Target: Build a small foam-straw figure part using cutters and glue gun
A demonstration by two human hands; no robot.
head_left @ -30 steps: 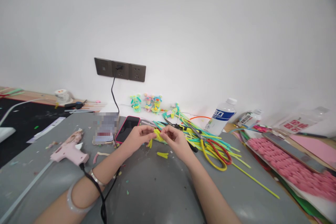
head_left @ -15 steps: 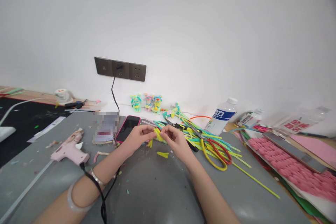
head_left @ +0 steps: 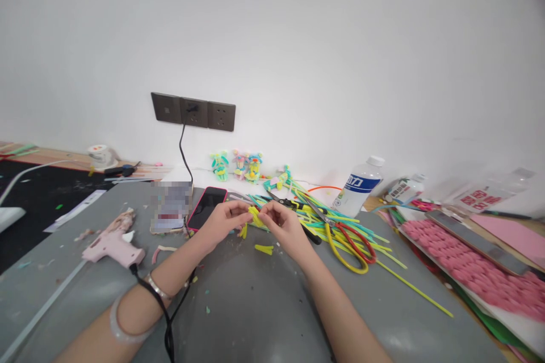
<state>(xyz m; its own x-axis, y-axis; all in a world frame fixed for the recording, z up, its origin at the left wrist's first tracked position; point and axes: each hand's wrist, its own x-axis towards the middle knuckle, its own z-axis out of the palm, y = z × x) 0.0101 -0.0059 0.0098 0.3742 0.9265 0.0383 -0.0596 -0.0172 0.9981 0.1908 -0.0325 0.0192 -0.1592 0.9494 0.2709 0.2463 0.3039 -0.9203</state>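
Between the fingertips of my left hand (head_left: 227,222) and my right hand (head_left: 281,227) is a small yellow pipe cleaner piece (head_left: 256,216). Both hands pinch it from opposite sides, just above the grey table. The fingers cover much of it, so its full shape is hidden. Below my left fingertips a short yellow piece (head_left: 243,231) shows; I cannot tell whether it is joined to the held one. A folded yellow pipe cleaner (head_left: 264,249) lies on the table just under the hands. Behind my right hand spreads a pile of green, yellow and teal pipe cleaners (head_left: 340,221).
A pink glue gun (head_left: 113,247) lies left, its black cord (head_left: 166,323) running under my left forearm. Scissors with red and yellow handles (head_left: 347,247) rest on the pile. A phone (head_left: 207,209), bottle (head_left: 360,184) and small pipe cleaner figures (head_left: 254,167) stand or lie farther back.
Hardly anything differs. Both hands keep their pinch on the yellow pipe cleaner piece, and the view has shifted very slightly.
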